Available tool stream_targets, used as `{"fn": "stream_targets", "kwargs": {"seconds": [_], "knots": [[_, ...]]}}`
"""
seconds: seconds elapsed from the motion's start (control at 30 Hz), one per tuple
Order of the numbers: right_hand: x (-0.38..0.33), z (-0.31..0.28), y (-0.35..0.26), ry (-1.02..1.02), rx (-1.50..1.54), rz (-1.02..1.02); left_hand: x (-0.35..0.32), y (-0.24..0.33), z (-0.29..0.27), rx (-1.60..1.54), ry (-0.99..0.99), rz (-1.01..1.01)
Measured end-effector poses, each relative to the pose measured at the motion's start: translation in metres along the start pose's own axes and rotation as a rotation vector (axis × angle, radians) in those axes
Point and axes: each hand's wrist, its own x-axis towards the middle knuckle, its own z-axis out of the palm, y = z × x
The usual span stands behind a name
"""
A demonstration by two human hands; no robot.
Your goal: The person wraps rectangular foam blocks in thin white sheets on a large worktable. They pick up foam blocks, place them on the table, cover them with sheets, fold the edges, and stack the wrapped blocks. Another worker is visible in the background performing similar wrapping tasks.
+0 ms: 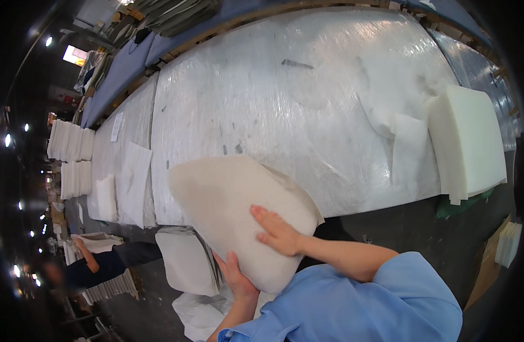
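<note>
A large beige pad (222, 196) with rounded corners leans over the near edge of a plastic-wrapped table toward my body. My right hand (278, 232) lies flat on its upper face, fingers stretched out and slightly apart. At the pad's lower left edge, my left hand (238, 278) holds the rim, its thumb up and some fingers hidden by the pad. A darker tan layer shows along the pad's right edge. Beside my left hand stands a stack of similar pale pads (185, 262).
The table (256, 102) is covered in shiny plastic film. White foam-like sheets (470, 142) hang over its right end. A piece of cardboard (487, 265) leans at the lower right. Another person (102, 265) works among stacked pads on the left, near white piles (71, 142).
</note>
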Motion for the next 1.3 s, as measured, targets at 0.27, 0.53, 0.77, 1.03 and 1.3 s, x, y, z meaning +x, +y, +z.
{"fn": "stream_targets", "kwargs": {"seconds": [0.27,0.53,0.77,1.03,1.3], "knots": [[0.026,-0.011,0.121,0.106,-0.094,0.238,-0.001,-0.004,-0.025,0.209,0.042,-0.015],[0.050,0.005,0.115,0.092,-0.209,0.283,0.012,0.007,-0.074,0.267,0.057,-0.058],[0.113,0.039,0.045,0.024,-0.353,0.037,0.025,-0.005,-0.101,0.297,0.206,-0.093],[0.153,-0.011,0.139,0.166,-0.333,0.257,0.032,-0.041,-0.163,0.313,0.317,-0.195],[0.165,0.003,0.108,0.054,-0.644,0.242,0.051,-0.085,-0.209,0.197,0.410,-0.506]]}}
